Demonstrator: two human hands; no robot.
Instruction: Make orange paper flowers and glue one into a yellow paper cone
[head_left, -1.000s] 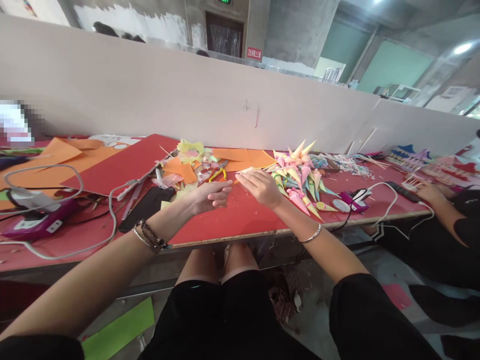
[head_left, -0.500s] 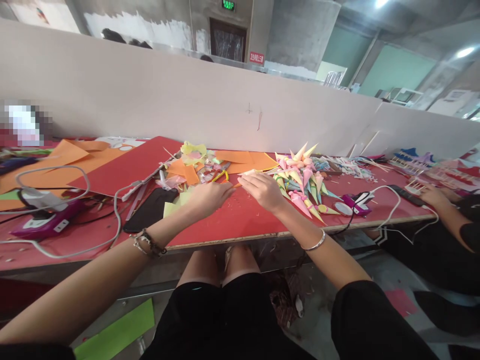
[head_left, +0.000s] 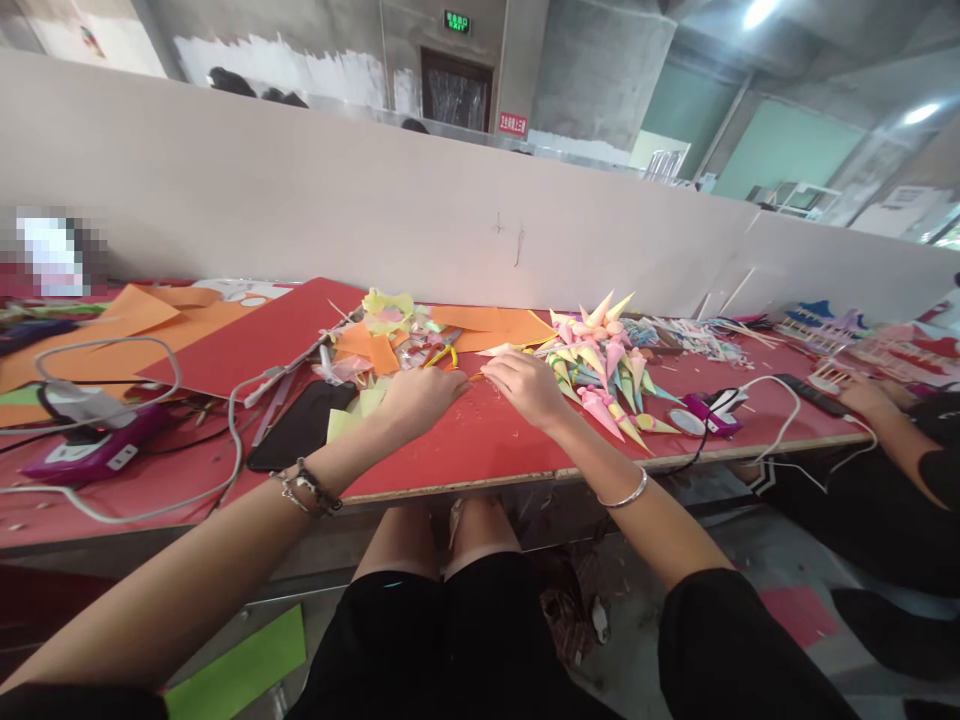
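Note:
Over the middle of the red tabletop (head_left: 480,440), both hands are close together with fingertips almost meeting. My left hand (head_left: 420,395) is closed in a pinch, its fingertips pointing right. My right hand (head_left: 529,385) is closed too, fingers pressed together and pointing left. Between them shows a small thin orange piece (head_left: 476,377), too small to name; the fingers hide most of it. A pale pointed tip (head_left: 493,350) shows just beyond the right hand. Just right of that hand lies a pile of pastel paper cones (head_left: 600,360). A yellow-handled tool (head_left: 450,354) lies behind the left hand.
Left of my hands are a black phone (head_left: 300,425), orange paper sheets (head_left: 142,320), a red board (head_left: 255,340) and a purple power strip (head_left: 97,445) with looping white cables. Another strip (head_left: 712,412) sits right. A co-worker's hand (head_left: 862,395) is at far right.
Both hands stay close together in nearly the same place, with slight finger movement. The right hand's fingers are bent a little more. The whole view has shifted slightly.

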